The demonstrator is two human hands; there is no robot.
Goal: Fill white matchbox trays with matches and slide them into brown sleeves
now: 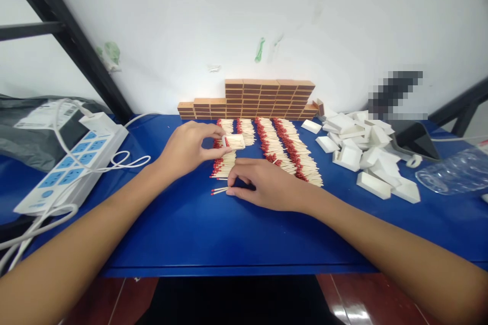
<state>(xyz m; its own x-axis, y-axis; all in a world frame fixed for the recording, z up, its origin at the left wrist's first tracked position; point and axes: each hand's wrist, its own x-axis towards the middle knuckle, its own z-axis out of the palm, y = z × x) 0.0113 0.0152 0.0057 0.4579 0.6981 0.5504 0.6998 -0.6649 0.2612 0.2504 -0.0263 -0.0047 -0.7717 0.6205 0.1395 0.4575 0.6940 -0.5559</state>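
Observation:
My left hand grips a small white matchbox tray with matches lying in it, held over the rows of matches. Just below and to the right, my right hand pinches a few red-tipped matches by their pale ends, close above the blue table. Rows of loose matches with red heads lie behind and beside both hands. Part of the leftmost row is hidden by the tray and my left hand.
Brown matchboxes are stacked along the wall. White empty trays are heaped at the right, near a dark device and a clear plastic bottle. A power strip with white cables lies on the blue table at the left.

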